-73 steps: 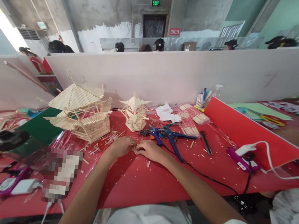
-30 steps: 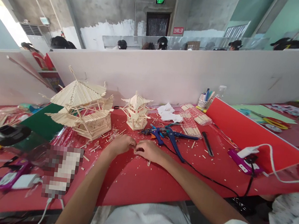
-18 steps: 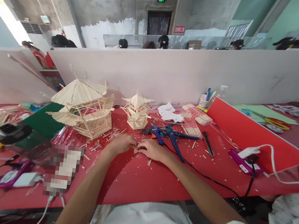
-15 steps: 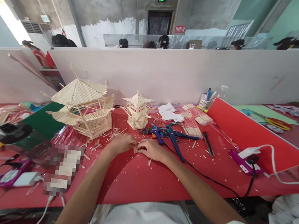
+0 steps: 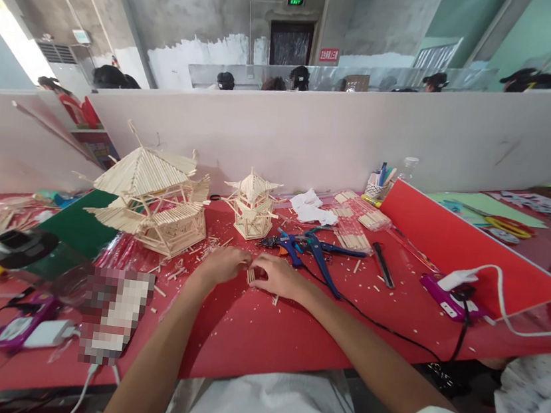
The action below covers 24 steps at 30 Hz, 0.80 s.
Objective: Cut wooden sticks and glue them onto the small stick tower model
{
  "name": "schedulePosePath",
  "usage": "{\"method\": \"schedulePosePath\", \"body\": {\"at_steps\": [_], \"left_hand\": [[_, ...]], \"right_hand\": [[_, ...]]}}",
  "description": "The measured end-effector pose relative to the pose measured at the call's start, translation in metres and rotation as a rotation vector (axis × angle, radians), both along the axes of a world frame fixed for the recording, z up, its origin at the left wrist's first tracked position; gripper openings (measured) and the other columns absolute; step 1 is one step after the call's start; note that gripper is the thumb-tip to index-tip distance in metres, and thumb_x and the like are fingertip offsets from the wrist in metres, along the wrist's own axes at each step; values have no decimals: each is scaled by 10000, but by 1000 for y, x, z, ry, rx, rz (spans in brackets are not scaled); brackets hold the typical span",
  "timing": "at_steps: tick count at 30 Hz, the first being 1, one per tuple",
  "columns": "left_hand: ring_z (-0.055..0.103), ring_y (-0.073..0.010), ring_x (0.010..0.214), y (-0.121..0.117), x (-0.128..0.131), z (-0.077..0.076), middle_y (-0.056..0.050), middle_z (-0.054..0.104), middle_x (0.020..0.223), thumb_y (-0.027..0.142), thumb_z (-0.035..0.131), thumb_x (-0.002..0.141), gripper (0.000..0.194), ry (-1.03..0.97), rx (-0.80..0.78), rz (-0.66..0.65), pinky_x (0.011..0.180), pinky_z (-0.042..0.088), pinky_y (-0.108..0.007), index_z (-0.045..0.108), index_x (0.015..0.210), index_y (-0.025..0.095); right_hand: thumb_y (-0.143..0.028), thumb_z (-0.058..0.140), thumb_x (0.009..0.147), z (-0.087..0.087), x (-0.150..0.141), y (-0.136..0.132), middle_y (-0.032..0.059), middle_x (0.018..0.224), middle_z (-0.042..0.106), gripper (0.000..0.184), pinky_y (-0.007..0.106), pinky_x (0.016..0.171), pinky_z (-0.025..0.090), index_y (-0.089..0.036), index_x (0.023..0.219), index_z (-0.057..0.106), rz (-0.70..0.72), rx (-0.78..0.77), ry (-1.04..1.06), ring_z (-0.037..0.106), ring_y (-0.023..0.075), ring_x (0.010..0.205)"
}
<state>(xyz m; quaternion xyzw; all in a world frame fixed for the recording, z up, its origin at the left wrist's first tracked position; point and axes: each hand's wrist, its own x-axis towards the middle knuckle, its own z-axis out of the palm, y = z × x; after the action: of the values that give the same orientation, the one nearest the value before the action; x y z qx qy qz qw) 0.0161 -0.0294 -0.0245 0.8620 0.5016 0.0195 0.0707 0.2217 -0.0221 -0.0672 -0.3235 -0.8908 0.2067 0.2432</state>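
Observation:
My left hand [image 5: 226, 265] and my right hand [image 5: 274, 276] meet low over the red table [image 5: 259, 338]. Between their fingertips is a small piece of short wooden sticks [image 5: 251, 275] lying side by side. The fingers of both hands are curled in on it, and they partly hide it. Just behind the hands stands a small stick-built pagoda [image 5: 251, 210]. To its left is a larger stick-built pavilion [image 5: 150, 201] with broad slatted roofs. A blue-handled cutting tool [image 5: 321, 266] lies right of my right hand, beside other pliers-like tools.
Stick offcuts are scattered over the table. Bagged sticks [image 5: 350, 229], white tissue [image 5: 312, 205] and a black utility knife [image 5: 383, 264] lie to the right, before a leaning red board [image 5: 473, 234]. A dark bottle [image 5: 33, 254] and a purple power strip [image 5: 23, 323] are at left. A white partition [image 5: 315, 131] runs behind.
The hands stay at the same spot. The right fingers have shifted slightly and spread around the stick piece, which shows more clearly now. The view tilts a little.

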Motion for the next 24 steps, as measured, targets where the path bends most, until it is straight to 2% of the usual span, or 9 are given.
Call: {"method": "schedulePosePath", "body": {"at_steps": [3, 8, 15, 20, 24], "left_hand": [[707, -225, 966, 0, -3, 3, -73, 760, 1034, 106, 514, 896, 271, 11, 31, 65, 770, 468, -258, 707, 1030, 240], [704, -227, 968, 0, -6, 6, -84, 753, 1026, 123, 509, 909, 258, 25, 35, 126, 774, 471, -254, 691, 1057, 231], [704, -224, 979, -1, -6, 8, -70, 751, 1084, 159, 532, 901, 234, -27, -13, 114, 787, 480, -259, 704, 1038, 241], [692, -211, 994, 3, -11, 1, -71, 743, 1095, 132, 543, 878, 238, -47, -38, 87, 798, 480, -252, 704, 1023, 230], [677, -211, 998, 7, -15, -6, -96, 723, 1092, 122, 532, 873, 221, -42, -32, 68, 839, 484, -272, 696, 1003, 195]], "right_hand": [[-248, 835, 774, 3, -2, -3, 89, 1091, 696, 388, 282, 776, 470, -180, 1130, 697, -7, -3, 9, 650, 195, 872], [-230, 823, 789, -1, -5, -1, 81, 1020, 731, 321, 300, 832, 461, -184, 1085, 707, 22, 20, 5, 663, 220, 937], [-223, 820, 796, -6, -6, 1, 70, 952, 737, 309, 279, 784, 455, -175, 1080, 709, 16, 42, 24, 665, 199, 859], [-241, 838, 779, -4, -6, -1, 76, 983, 735, 325, 281, 788, 458, -174, 1071, 710, 24, 40, 30, 665, 204, 882], [-191, 805, 803, -6, -7, -1, 73, 967, 737, 244, 286, 805, 460, -173, 1030, 716, 24, 39, 33, 666, 202, 885]]}}
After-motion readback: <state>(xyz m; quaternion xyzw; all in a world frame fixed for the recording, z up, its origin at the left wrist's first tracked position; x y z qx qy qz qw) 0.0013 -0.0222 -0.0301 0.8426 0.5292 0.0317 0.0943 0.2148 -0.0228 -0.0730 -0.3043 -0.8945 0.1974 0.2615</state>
